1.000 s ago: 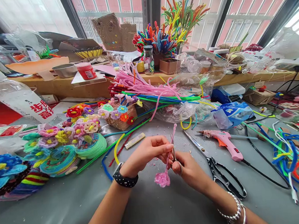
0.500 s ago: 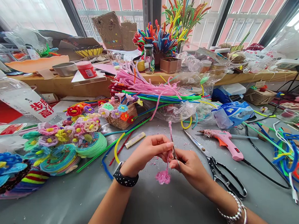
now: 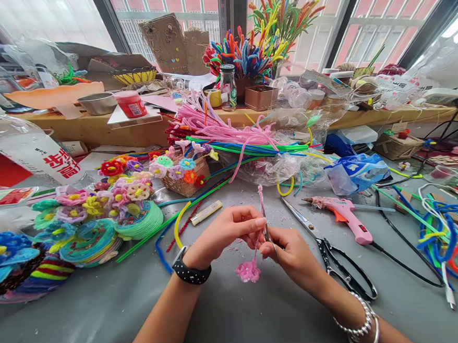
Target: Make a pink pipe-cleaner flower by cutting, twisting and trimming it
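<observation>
My left hand (image 3: 227, 233) pinches a pink pipe cleaner (image 3: 261, 200) that stands up between both hands. A fluffy pink flower head (image 3: 248, 271) hangs at its lower end, just above the grey table (image 3: 106, 316). My right hand (image 3: 293, 256) is closed around small metal scissors (image 3: 268, 236) whose blades sit against the pink stem. Both hands are held together above the middle of the table.
Large black-handled scissors (image 3: 329, 253) and a pink glue gun (image 3: 344, 213) lie to the right. Finished pipe-cleaner flowers (image 3: 98, 212) and a small basket (image 3: 186, 177) sit at left. A pile of loose pipe cleaners (image 3: 230, 140) lies behind, coloured ones (image 3: 445, 235) at far right.
The pink stem now stands more upright than a second ago, and both hands have risen slightly. The flower head has barely moved.
</observation>
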A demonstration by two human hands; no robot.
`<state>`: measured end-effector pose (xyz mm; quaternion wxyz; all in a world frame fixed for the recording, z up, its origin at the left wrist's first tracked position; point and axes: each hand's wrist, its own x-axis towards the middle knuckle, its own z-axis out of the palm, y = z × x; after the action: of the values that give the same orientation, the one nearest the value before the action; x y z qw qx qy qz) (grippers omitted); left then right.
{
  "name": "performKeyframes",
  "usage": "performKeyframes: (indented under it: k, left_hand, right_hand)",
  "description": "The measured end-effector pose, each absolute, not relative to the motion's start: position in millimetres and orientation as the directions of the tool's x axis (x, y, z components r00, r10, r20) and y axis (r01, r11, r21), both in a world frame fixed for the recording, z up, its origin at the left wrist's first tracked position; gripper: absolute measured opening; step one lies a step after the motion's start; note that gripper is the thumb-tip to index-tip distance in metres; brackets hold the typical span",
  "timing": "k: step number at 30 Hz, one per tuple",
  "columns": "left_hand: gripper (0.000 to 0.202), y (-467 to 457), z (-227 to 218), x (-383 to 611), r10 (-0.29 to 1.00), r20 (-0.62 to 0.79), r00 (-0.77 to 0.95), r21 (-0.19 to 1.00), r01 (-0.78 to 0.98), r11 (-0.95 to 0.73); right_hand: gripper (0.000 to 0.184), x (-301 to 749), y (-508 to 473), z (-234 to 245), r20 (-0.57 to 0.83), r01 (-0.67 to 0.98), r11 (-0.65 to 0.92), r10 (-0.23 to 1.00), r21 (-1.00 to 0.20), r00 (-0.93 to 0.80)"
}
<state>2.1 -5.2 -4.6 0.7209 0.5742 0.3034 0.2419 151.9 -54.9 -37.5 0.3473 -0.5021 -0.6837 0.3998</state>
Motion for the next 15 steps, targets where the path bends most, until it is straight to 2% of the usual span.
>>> performKeyframes:
  k: [3,10,15]
  left_hand:
    - [0.023,-5.1,-5.1,2.2,0.707,-0.157,0.690,0.973,-0.012,0.229]
    - [0.021,-5.6,-5.4,1.6,0.694,-0.163,0.702,0.976,0.011,0.218]
    - [0.022,-5.1,-6.5,1.7,0.708,-0.174,0.684,0.974,0.016,0.224]
  right_hand:
    - [0.060,152.3,-54.2,-37.6,0.053,0.409,0.151,0.969,-0.900,-0.240]
    - [0.062,154.6,-52.1,-34.7,0.059,0.358,0.191,0.936,-0.914,-0.348]
    - [0.062,156.6,-51.5,-34.9,0.066,0.414,0.185,0.956,-0.891,-0.285]
